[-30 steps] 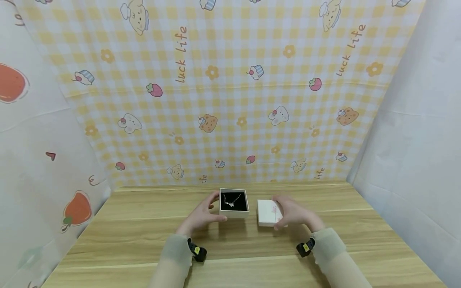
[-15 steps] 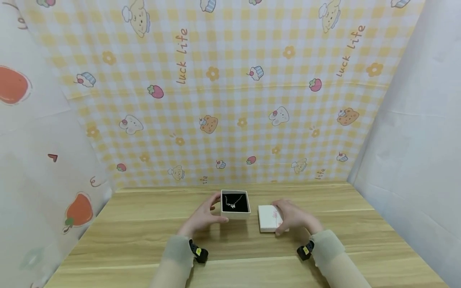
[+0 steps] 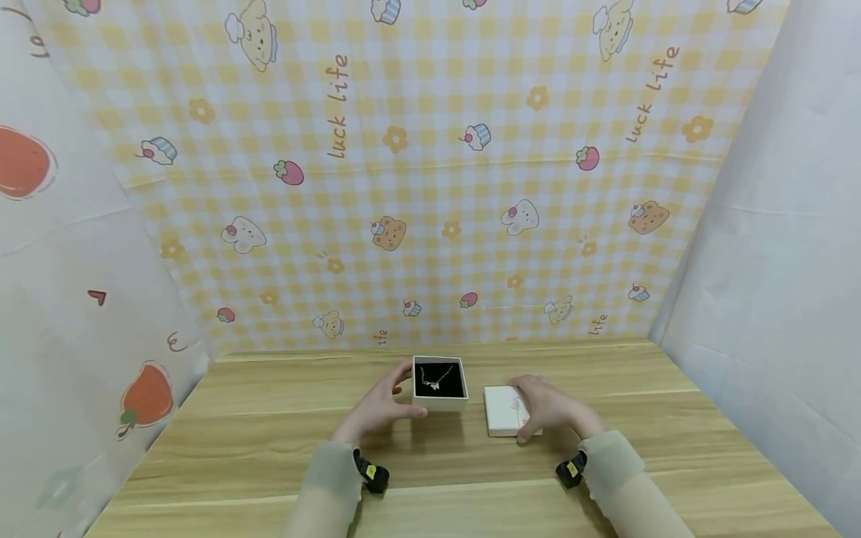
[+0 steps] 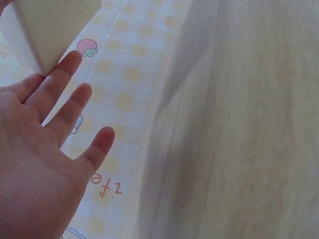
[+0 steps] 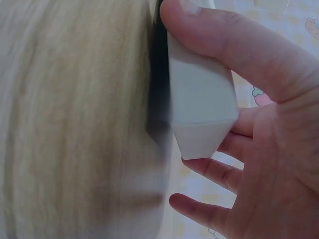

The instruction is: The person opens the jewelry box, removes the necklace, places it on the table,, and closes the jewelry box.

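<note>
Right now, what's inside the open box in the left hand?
Inside the open box: a black insert with a silvery chain and small pendant lying on it. Pendant's exact shape is too small to tell. Anything under the insert is covered.

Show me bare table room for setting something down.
Bare table: outside the left sleeve, outside the right sleeve, and between them. Crowded: the middle, where the left hand holds the box and the right hand the lid.

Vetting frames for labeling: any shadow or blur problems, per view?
Head: even light, soft shadow below the jewelry box, necklace too small for fine detail; left wrist: wooden tabletop smeared, left hand clearer; right wrist: tabletop blurred, dark shadow beside the box lid.
</note>
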A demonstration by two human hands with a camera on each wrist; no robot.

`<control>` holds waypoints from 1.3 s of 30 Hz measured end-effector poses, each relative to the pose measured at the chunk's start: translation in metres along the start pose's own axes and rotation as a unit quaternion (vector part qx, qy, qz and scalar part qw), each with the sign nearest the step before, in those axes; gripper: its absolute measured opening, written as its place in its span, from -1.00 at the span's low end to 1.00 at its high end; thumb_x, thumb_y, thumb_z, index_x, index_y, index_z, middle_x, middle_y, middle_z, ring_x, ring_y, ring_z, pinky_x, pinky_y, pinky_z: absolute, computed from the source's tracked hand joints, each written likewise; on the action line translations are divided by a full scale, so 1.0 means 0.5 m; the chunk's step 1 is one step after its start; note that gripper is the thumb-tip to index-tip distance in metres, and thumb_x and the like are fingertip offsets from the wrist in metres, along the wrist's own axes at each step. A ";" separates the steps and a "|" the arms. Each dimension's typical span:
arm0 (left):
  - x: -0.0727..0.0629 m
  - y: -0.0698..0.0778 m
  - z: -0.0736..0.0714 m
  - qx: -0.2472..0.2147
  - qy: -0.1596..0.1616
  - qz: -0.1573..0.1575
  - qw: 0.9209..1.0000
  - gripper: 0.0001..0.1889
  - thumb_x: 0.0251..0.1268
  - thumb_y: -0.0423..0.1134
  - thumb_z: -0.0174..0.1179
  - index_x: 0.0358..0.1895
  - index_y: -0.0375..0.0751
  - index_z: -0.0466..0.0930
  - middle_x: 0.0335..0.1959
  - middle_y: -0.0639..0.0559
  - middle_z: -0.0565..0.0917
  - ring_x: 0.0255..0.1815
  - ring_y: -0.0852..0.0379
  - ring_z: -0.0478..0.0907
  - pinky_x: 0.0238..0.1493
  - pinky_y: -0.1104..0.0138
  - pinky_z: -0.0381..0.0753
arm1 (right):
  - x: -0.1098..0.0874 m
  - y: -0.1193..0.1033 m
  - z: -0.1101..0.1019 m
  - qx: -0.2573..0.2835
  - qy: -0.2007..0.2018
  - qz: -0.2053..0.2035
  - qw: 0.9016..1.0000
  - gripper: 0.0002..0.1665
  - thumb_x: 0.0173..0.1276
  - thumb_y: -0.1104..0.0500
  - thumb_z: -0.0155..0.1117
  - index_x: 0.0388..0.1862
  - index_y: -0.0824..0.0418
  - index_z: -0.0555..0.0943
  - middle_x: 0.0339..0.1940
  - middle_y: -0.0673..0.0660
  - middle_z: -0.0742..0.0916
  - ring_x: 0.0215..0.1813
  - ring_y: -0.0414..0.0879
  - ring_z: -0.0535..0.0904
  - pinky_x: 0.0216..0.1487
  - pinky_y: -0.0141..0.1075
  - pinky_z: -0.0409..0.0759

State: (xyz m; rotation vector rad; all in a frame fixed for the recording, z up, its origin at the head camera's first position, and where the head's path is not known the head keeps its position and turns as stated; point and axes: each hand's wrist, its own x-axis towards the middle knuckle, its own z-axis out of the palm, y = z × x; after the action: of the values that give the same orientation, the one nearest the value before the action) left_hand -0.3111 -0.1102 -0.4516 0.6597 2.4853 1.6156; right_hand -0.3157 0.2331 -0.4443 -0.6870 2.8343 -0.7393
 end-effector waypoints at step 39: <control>0.006 -0.005 -0.001 -0.029 -0.010 0.011 0.999 -0.04 0.00 -0.21 0.47 0.50 -0.05 0.12 0.44 -0.19 0.26 0.35 -0.38 0.22 0.30 -0.20 0.18 | -0.002 0.008 0.007 0.004 -0.010 -0.007 1.000 0.24 -0.33 0.17 0.67 0.39 0.41 0.26 0.27 0.31 0.45 0.25 0.21 0.35 0.25 0.14 0.32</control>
State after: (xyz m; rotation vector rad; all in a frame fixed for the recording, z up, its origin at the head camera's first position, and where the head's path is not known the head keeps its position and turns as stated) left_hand -0.3147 -0.1105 -0.4532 0.6944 2.4163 1.6732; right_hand -0.3155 0.2354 -0.4493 -0.7113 2.8093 -0.7403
